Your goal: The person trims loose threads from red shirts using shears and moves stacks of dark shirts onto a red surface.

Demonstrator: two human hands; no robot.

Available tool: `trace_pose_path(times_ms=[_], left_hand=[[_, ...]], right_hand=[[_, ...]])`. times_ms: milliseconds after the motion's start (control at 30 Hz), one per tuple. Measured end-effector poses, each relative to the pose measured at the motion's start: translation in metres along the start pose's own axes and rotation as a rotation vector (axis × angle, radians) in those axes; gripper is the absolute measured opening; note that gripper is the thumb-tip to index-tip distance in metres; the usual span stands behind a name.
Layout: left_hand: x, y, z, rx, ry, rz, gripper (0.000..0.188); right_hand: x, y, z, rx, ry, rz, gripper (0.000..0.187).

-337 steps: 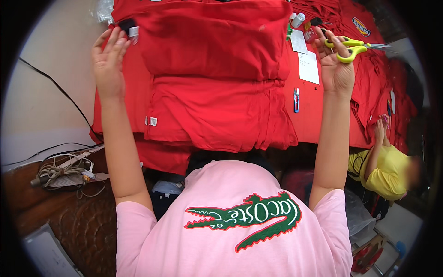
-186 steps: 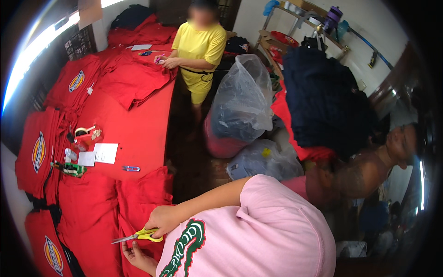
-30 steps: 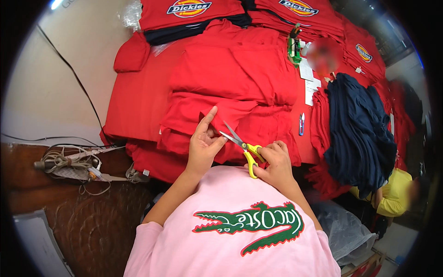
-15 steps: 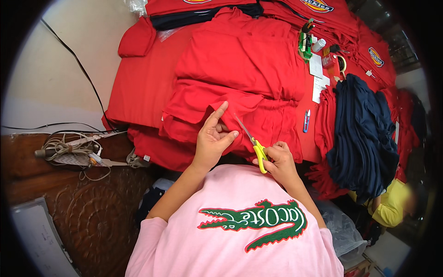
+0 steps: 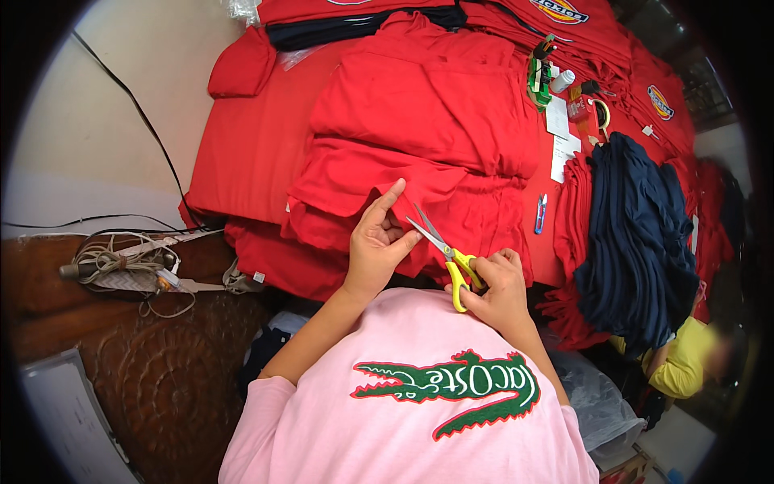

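My right hand (image 5: 500,292) grips yellow-handled scissors (image 5: 454,260), fingers in the loops. The scissors' blades are spread and point up and left, close to my left thumb. Just left of them, my left hand (image 5: 377,242) is closed on the edge of a red garment (image 5: 347,179), its index finger stretched along a raised fold. What lies between thumb and curled fingers is partly hidden. This garment lies on top of a stack of folded red garments (image 5: 419,97) in front of me.
Right of the stack lie small blue thread snips (image 5: 541,214), paper slips (image 5: 564,156), a tape roll (image 5: 601,117) and a green holder (image 5: 540,79). Navy garments (image 5: 637,234) hang at the right, near a person in yellow (image 5: 681,359). Bundled cables (image 5: 121,262) sit at the left.
The scissors' blades and handles have gone from nearly closed to spread apart. My right hand has shifted slightly right; my left hand stays at the garment's edge.
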State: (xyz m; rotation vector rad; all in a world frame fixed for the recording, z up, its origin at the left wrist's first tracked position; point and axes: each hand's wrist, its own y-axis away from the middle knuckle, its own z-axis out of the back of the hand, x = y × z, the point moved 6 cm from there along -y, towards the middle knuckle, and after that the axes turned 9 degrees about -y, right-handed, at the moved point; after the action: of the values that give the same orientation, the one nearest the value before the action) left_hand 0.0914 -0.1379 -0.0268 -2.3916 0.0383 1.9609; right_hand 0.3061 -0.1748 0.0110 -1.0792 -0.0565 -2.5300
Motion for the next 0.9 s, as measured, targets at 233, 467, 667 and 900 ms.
trace_pose_path(times_ms=[233, 467, 667, 900], left_hand=[[-0.004, -0.005, 0.008, 0.064, -0.190, -0.044, 0.088], [-0.009, -0.008, 0.018, 0.095, -0.318, -0.043, 0.094], [-0.006, -0.009, 0.026, 0.113, -0.311, -0.040, 0.095], [-0.005, -0.008, 0.032, 0.072, -0.335, -0.148, 0.083]], right_hand=[[0.009, -0.004, -0.013, -0.057, 0.057, 0.014, 0.038], [0.020, -0.010, -0.022, -0.101, 0.042, 0.005, 0.039], [0.021, -0.006, -0.030, -0.104, 0.029, -0.014, 0.034], [0.004, 0.009, -0.043, -0.107, 0.003, -0.039, 0.032]])
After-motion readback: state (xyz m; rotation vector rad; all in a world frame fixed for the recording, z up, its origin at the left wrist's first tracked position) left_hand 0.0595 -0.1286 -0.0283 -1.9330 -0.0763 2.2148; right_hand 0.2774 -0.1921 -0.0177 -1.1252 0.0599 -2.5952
